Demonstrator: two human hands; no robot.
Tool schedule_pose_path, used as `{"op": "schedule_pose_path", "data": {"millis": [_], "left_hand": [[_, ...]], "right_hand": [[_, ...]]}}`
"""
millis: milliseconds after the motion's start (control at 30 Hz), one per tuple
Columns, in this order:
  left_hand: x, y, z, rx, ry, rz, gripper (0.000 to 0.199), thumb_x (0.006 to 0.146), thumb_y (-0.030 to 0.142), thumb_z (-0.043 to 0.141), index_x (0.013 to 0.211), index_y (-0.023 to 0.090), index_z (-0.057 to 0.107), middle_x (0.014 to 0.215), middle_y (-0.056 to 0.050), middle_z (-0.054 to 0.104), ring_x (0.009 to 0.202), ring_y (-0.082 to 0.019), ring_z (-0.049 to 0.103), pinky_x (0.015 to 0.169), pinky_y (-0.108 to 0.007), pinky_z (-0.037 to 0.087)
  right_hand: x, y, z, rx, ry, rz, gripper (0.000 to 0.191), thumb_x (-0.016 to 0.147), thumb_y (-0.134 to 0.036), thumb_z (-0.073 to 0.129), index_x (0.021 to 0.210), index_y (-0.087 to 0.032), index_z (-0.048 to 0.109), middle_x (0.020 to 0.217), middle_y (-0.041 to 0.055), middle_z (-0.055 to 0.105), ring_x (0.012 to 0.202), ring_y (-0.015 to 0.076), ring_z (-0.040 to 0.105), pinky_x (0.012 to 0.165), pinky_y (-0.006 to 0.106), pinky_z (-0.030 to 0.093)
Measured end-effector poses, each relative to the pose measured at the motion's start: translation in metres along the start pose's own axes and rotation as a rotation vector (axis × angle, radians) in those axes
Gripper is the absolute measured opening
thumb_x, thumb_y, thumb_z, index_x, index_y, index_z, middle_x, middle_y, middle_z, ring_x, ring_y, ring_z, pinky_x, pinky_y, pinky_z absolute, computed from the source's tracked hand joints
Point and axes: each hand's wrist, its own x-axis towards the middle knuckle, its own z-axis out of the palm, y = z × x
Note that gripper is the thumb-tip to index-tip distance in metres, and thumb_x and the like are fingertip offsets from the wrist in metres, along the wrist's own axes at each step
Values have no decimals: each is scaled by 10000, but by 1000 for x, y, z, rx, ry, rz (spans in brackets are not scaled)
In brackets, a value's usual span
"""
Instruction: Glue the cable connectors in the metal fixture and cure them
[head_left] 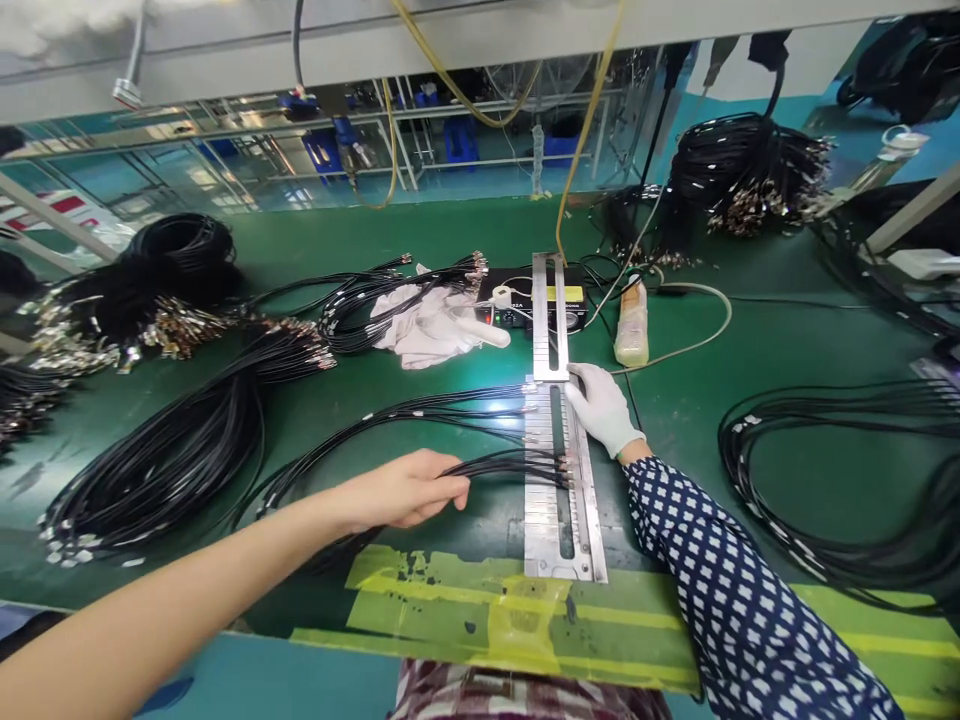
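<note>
A green table [750, 350] in a workshop carried black cable bundles. The left hand [409, 490] was closed on a few cables [495, 465] near the front edge, their ends laid across a metal jig [559, 500]. The gloved right hand [604, 408] pressed flat on the jig's right side.

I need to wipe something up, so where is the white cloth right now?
In the head view the white cloth lies crumpled on the green table, left of the metal jig, among the black cables' connector ends.
</note>
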Motion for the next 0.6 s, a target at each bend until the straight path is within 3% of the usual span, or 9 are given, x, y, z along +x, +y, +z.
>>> {"op": "schedule_pose_path", "data": {"millis": [133,300,433,500,533,567,600], "left_hand": [[11,-16,-16,211,160,53,513,872,679,388,719,195,468,621,23,421,562,-125,396,513,-251,289],[8,-25,-39,407,273,243,482,951,585,301,714,186,433,648,28,429,614,-125,439,571,-235,329],[7,-34,-55,532,422,172,454,943,544,372,716,176,510,661,-18,527,665,-193,565,624,-275,406],[14,-38,-59,612,506,150,389,898,522,494,813,155,591,842,-104,632,863,-287,631,771,-354,459],[19,-39,-62,647,552,153,377,852,510,581,936,144,618,1030,-159,643,1030,-340,607,885,-407,445],[25,-38,-65,687,595,167,488,785,500,673,1104,139,600,1249,-206,574,1205,-384,519,1002,-461,386],[31,-36,-68,729,628,185,718,701,496,759,1277,142,519,1435,-229,431,1345,-408,383,1097,-501,288]], "right_hand": [[1,3,1,-15,0,-6,370,950,-381,431,1242,-204,574,1254,99,610,1178,289,534,1024,443,438],[3,7,2,16,9,-38,413,930,-460,415,1190,-192,592,1213,127,628,1146,314,563,1012,487,445],[12,20,7,65,10,-67,454,890,-530,407,1138,-211,611,1111,168,659,1065,372,606,942,571,471],[17,27,8,79,0,-71,437,865,-560,433,1111,-256,629,1073,183,672,1036,391,619,908,586,483],[18,29,8,84,-3,-73,422,855,-573,448,1100,-286,637,1060,192,675,1022,397,623,896,592,482],[19,29,8,94,-3,-82,416,844,-589,458,1091,-311,645,1042,203,677,1001,404,628,879,599,480],[19,27,7,112,9,-90,414,835,-609,468,1083,-334,654,1024,213,677,982,408,632,864,605,477]]}}
